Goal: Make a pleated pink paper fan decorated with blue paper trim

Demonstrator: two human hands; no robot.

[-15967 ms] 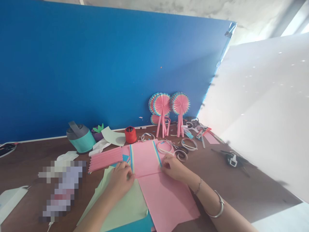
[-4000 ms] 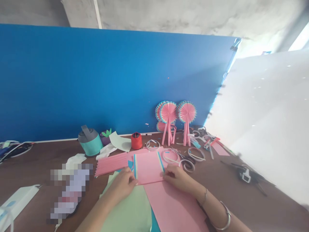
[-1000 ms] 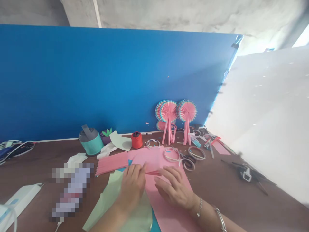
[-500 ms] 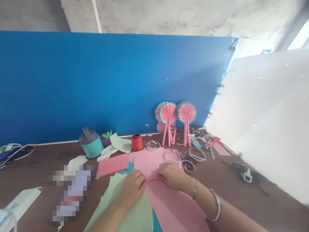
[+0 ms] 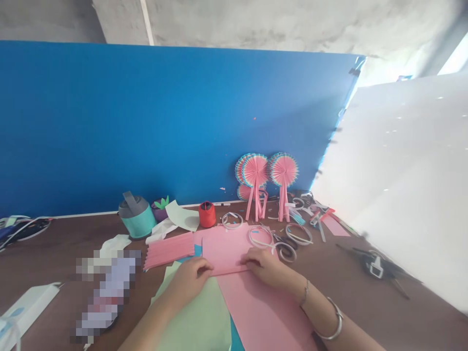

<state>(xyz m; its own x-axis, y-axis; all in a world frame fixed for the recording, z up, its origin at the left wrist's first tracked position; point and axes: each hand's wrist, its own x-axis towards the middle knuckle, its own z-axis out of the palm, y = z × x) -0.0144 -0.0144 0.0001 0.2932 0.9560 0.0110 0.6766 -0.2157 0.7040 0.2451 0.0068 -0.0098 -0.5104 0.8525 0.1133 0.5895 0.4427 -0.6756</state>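
Note:
A pink paper sheet (image 5: pixel 226 251) lies in front of me, its near edge turned in a narrow fold. My left hand (image 5: pixel 192 278) pinches that folded edge at its left end, above light green sheets (image 5: pixel 197 317). Toward the right end of the same edge, my right hand (image 5: pixel 261 263) has its fingers closed on the fold. Under it spreads another pink sheet (image 5: pixel 266 312), with a strip of blue paper showing beside it. An accordion-pleated pink paper (image 5: pixel 170 249) rests to the left.
Pink paper fans (image 5: pixel 256 170) stand against the blue panel (image 5: pixel 146 122). Rolls of white tape (image 5: pixel 261 236) and scissors lie behind my right hand. A red container (image 5: pixel 207 214) and a teal pot (image 5: pixel 137 219) stand at the back. A white power strip (image 5: pixel 27 309) lies far left.
My hands have moved apart along the folded edge, the left one leftward and the right one slightly rightward. More of the fold shows between them.

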